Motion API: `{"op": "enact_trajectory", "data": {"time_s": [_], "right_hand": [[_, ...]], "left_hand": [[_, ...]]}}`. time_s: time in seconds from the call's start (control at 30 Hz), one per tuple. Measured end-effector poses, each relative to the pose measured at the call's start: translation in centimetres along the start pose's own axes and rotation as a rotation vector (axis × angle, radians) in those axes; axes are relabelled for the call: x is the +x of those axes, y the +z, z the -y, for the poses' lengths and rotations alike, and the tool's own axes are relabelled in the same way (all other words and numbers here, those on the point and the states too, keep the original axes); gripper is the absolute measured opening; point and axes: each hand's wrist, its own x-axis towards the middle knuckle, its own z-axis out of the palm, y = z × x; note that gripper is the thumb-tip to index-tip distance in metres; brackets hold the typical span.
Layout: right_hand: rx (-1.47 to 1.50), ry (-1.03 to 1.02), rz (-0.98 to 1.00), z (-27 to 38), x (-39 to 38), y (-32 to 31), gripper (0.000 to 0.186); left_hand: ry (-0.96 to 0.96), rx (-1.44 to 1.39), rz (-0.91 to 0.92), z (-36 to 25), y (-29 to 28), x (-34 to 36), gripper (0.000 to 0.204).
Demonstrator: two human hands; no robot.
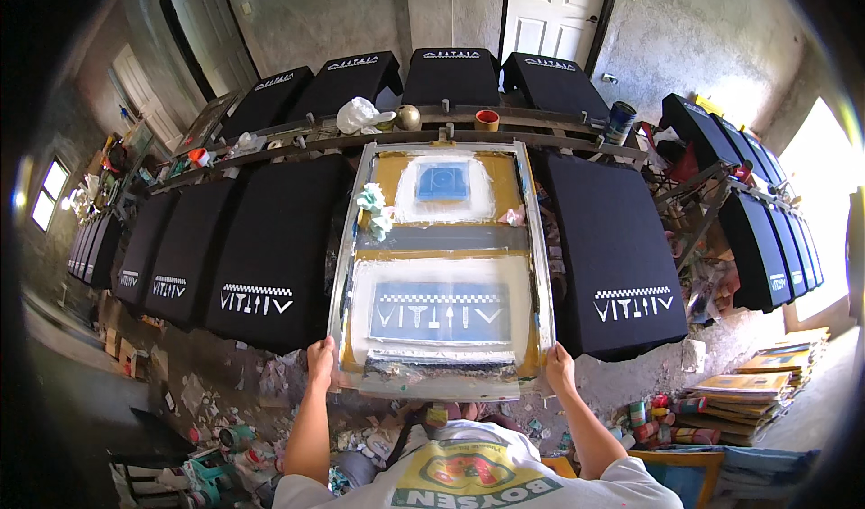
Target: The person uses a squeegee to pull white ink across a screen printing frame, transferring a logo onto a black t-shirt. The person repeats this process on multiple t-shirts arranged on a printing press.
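A screen-printing frame (441,239) lies straight in front of me, with two blue stencil areas, white and tan coatings and crumpled pale scraps on its sides. My left hand (320,358) is closed on its lower left corner, my right hand (559,365) on the lower right. Black cloths on boards flank it, at left (270,230) and right (608,230), each bearing a white checkered print near its lower end. What lies directly under the frame is hidden.
More black printed cloths (450,81) line the back and both sides on metal rails (306,129). A red can (487,120), dark blue can (620,123) and white plastic bag (359,115) sit along the rails. Stacked boards (748,387) lie lower right; scraps litter the floor. Doors (548,9) stand behind.
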Motion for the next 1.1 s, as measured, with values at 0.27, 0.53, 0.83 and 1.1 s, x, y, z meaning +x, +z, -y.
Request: {"op": "enact_trajectory", "data": {"time_s": [0.27, 0.53, 0.83, 1.1], "right_hand": [[0.148, 0.220, 0.030, 0.6, 1.7, 1.1, 0.042], [0.248, 0.298, -0.012, 1.4, 2.5, 2.5, 0.043], [0.091, 0.255, -0.036, 2.7, 2.7, 1.3, 0.045], [0.277, 0.137, -0.056, 3.2, 3.8, -4.1, 0.043]], "left_hand": [[-0.158, -0.127, -0.048, -0.8, 0.3, 0.7, 0.031], [-0.169, -0.212, -0.061, -0.7, 0.1, 2.3, 0.033], [-0.076, -0.228, -0.128, -1.5, -0.7, 2.4, 0.037], [-0.042, -0.270, -0.178, -3.5, 3.4, -2.1, 0.038]]}}
